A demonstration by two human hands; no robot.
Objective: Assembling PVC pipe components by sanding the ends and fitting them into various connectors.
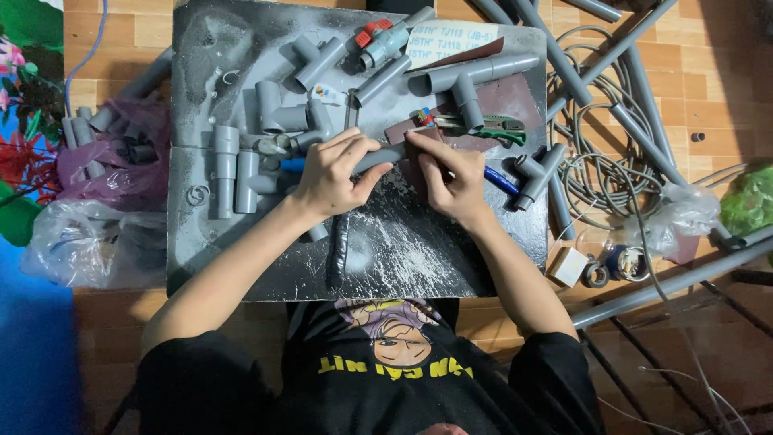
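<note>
At the middle of the dark bench (241, 266), in the head view, the left hand (332, 173) is closed around a short grey pipe piece (385, 155). The right hand (451, 181) pinches brown sandpaper (409, 137) at its end. The pipe could slip and roll into the loose grey fittings (241, 173) just beside it, because only the fingers steady it.

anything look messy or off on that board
Yes: white powdery scuff marks streak the dark work board below the short grey plastic pipe held in both hands, and grey pipe fittings lie scattered unsorted.
</note>
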